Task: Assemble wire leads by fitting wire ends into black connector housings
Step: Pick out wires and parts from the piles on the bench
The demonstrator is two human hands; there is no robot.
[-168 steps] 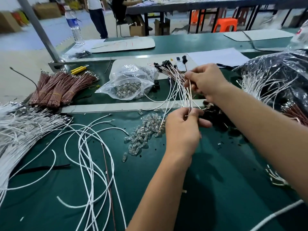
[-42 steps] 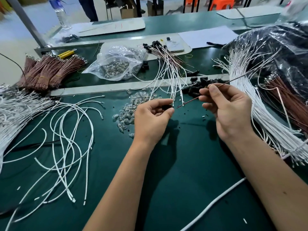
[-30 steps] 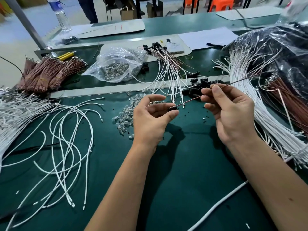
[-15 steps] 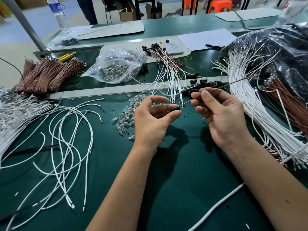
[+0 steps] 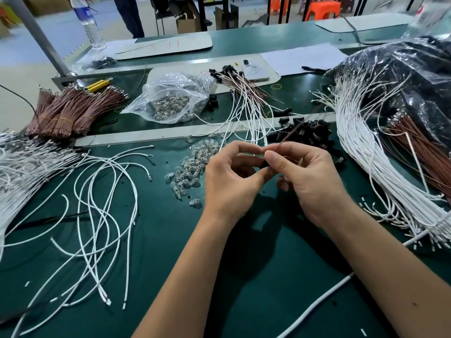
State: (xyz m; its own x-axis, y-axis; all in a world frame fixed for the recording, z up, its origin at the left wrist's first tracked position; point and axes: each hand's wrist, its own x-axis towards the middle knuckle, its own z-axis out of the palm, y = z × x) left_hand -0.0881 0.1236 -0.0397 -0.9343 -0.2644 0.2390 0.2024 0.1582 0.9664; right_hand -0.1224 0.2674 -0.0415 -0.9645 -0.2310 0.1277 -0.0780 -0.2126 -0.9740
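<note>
Head view: left hand (image 5: 229, 181) pinches a black connector housing (image 5: 264, 164), largely hidden, at its fingertips, presumably to steady it, while right hand (image 5: 305, 176) pinches the brown wire (image 5: 291, 131) close to its end, probably so it enters without buckling.

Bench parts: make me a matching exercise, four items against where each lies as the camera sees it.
Items:
1. banded brown wire bundles
2. clear plastic bag
3. loose glass bulbs
4. black connector housings

Places:
A. just beyond the right hand
B. far left, by the yellow tool
C. just left of the left hand
D. centre, past the metal strip

Pairs: 1-B, 2-D, 3-C, 4-A
</note>
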